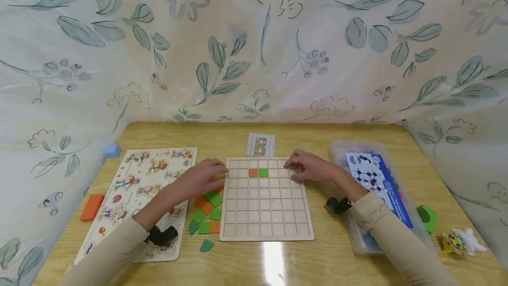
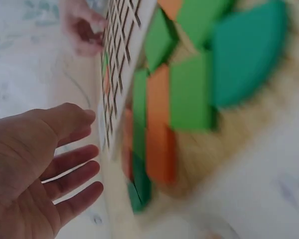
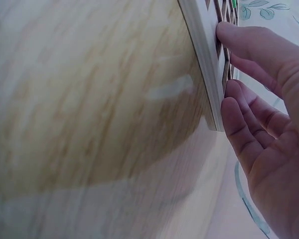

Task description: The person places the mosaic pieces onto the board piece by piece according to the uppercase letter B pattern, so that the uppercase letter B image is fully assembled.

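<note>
A square wooden grid board [image 1: 264, 205] lies in the middle of the table. One orange square tile [image 1: 253, 172] and one green square tile [image 1: 263, 172] sit side by side in its second row from the back. My left hand [image 1: 203, 175] hovers by the board's left edge, fingers relaxed and empty in the left wrist view. Below it, loose green and orange tiles [image 2: 192, 92] lie beside the board. At the back right corner, my right hand [image 1: 311, 165] rests its fingertips on the board, thumb over the grid, fingers loosely bent and holding no tile.
Behind the board lies a small pattern card [image 1: 260, 144]. A picture puzzle board [image 1: 132, 197] is at left, with a red block [image 1: 92, 207] and a blue block [image 1: 112, 150]. At right stand a clear plastic box [image 1: 363, 244], a green block [image 1: 427, 219] and a small toy [image 1: 456, 242].
</note>
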Available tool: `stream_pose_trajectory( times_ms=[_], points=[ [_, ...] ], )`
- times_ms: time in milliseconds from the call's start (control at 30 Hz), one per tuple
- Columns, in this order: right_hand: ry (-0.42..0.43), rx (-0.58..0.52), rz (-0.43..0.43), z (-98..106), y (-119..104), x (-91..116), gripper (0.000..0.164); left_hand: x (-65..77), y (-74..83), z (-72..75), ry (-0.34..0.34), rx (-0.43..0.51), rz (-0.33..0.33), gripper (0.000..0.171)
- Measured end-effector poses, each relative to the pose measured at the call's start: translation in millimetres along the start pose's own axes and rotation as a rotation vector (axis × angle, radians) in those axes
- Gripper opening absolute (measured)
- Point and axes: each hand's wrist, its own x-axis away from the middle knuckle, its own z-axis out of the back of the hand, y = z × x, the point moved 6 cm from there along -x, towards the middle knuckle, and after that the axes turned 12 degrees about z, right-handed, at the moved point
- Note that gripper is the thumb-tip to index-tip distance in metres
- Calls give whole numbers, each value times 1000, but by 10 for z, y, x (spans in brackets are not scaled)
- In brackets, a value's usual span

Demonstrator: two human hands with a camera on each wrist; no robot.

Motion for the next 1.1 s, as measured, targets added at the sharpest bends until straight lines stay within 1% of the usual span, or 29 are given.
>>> stream_pose_trajectory(
  times_ms=[100, 233, 433, 600, 733, 867, 1100],
  points=[
    [-6, -7, -9, -6, -10, -23, 32, 139, -146, 33, 33, 5, 2, 28],
    [-6, -19, -12, -10, -10, -10, 32, 231, -256, 9, 53, 9, 21, 27],
    [-4, -32, -4, -10, -34, -13, 32, 344, -363, 0, 37, 23, 81, 30],
    [-1, -35, -14, 3, -46, -22, 33, 400, -406, 17, 28, 32, 113, 35],
    [-5, -42, -13, 7, -43, -20, 33, 398, -410, 31, 21, 30, 122, 34],
    [-3, -44, -18, 4, -28, -17, 32, 387, -392, 56, 24, 17, 105, 32],
    [-1, -47, -18, -3, -7, -17, 32, 382, -358, 95, 27, -36, 54, 30]
  ],
)
